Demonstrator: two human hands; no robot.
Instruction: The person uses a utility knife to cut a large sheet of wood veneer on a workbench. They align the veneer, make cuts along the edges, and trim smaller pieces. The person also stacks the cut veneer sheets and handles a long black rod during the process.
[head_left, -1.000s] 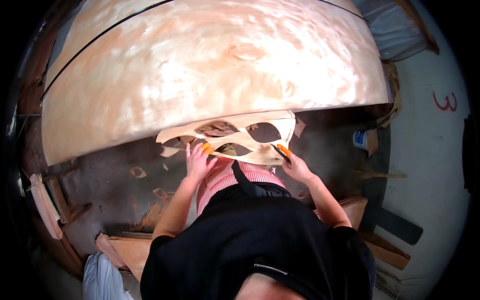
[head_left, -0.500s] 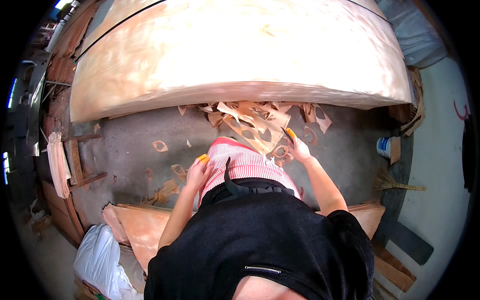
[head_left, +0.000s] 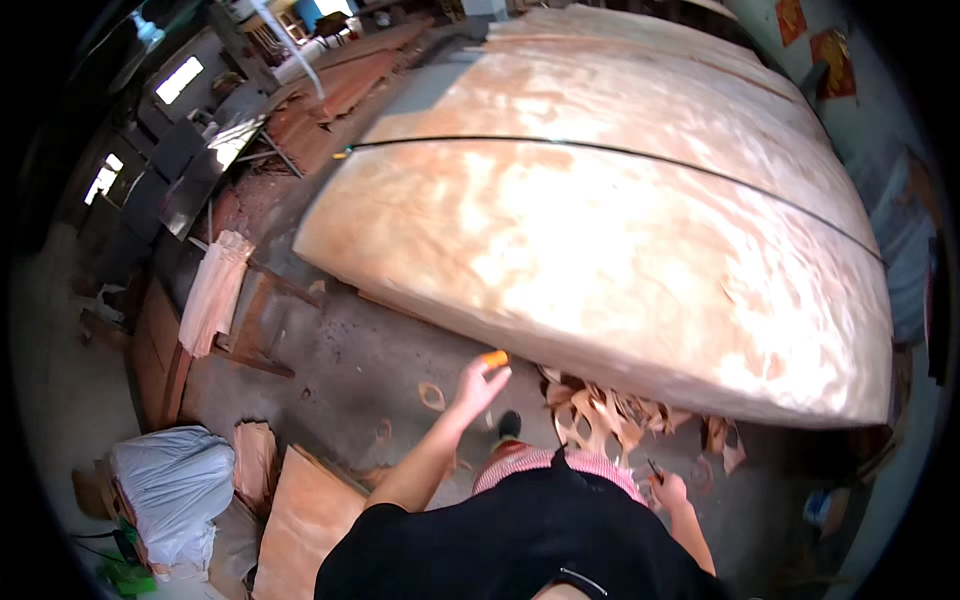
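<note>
Head view shows that the person's gaze has swung toward the left end of the broad veneer stack [head_left: 590, 250], and the holed sheet that both hands held a second ago has left them; it now seems to lie among the veneer scraps [head_left: 600, 408] on the floor along the stack's near edge, though it cannot be surely singled out there. That suggests the handling of that sheet is over. The hands are well apart: the left hand [head_left: 482, 384], an orange cover on a finger, reaches out empty just short of the stack's near edge, its fingers loosely parted, while the right hand [head_left: 668, 490], nearer the scraps, grips a thin dark tool [head_left: 655, 468]. Glare whitens the stack's pale, wavy top, and a black strap [head_left: 560, 141] crosses it. Left of the stack, a bundle of pale sheets [head_left: 215, 290] leans by a wooden frame [head_left: 262, 300]; on the near side, across the grey floor [head_left: 345, 345], sit a white plastic sack [head_left: 175, 485] and some orange-tan sheets [head_left: 305, 515].
</note>
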